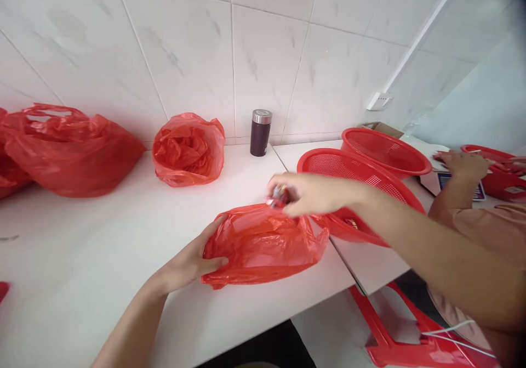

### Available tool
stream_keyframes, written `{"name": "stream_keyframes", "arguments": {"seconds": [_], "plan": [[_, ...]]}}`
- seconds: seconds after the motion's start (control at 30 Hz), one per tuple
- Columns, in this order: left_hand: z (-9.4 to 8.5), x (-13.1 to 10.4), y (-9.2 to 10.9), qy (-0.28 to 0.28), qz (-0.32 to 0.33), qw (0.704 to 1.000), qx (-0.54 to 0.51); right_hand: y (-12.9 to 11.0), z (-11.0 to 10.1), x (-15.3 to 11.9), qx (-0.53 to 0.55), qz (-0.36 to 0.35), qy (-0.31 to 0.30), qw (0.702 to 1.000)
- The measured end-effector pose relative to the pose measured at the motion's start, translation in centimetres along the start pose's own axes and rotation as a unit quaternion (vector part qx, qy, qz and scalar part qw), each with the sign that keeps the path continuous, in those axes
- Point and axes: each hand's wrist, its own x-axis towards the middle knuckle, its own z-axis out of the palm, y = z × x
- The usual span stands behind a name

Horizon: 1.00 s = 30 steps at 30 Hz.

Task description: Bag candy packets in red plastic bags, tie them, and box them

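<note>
A red plastic bag point(267, 247) lies on the table in front of me with its mouth spread wide. At its left side, my left hand point(193, 261) grips the rim, thumb inside and fingers around the outside. Above the bag's far right edge, my right hand point(306, 190) is closed around a small shiny wrapped packet point(280, 193), dark and red with pale parts. Motion smears it, so its exact kind and whether there are several are unclear. Under my right forearm sits a red perforated plastic basket point(324, 162); a small printed packet point(351, 224) shows inside it.
A dark tumbler point(259, 135) stands by the tiled wall. An open red bag point(189, 148) and a full, tied-up red bag point(82, 154) are to the left. Another red basket point(386, 151) stands behind. At right, a co-worker's hand point(466, 165) is near a red stool point(394, 340).
</note>
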Motion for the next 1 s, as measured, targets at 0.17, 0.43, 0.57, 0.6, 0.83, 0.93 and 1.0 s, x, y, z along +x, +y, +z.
{"name": "stream_keyframes", "arguments": {"seconds": [0.17,0.43,0.57,0.6,0.83,0.93,1.0], "plan": [[-0.2,-0.6,-0.2,-0.005,-0.018,1.0,0.003,-2.3,7.6,3.8,-0.198,0.027,-0.022,0.98],[-0.8,-1.3,0.4,-0.006,0.021,1.0,0.017,0.6,7.5,5.3,-0.189,0.054,0.001,0.98],[-1.1,-1.6,0.4,-0.007,0.046,0.999,0.016,1.5,6.8,4.8,-0.218,0.058,-0.018,0.974],[-1.3,-1.6,0.2,0.002,0.045,0.999,0.016,1.7,6.6,4.6,-0.231,0.063,-0.042,0.97],[-2.4,-1.8,-0.5,0.153,0.076,0.985,-0.004,2.4,3.5,1.2,-0.14,0.061,-0.037,0.988],[-2.4,-1.9,-0.4,0.205,0.091,0.972,-0.068,3.7,-0.2,-1.1,0.053,-0.028,0.009,0.998],[-2.3,-2.0,-0.2,0.196,0.097,0.973,-0.078,6.2,-2.9,-2.5,0.104,-0.037,0.136,0.985]]}}
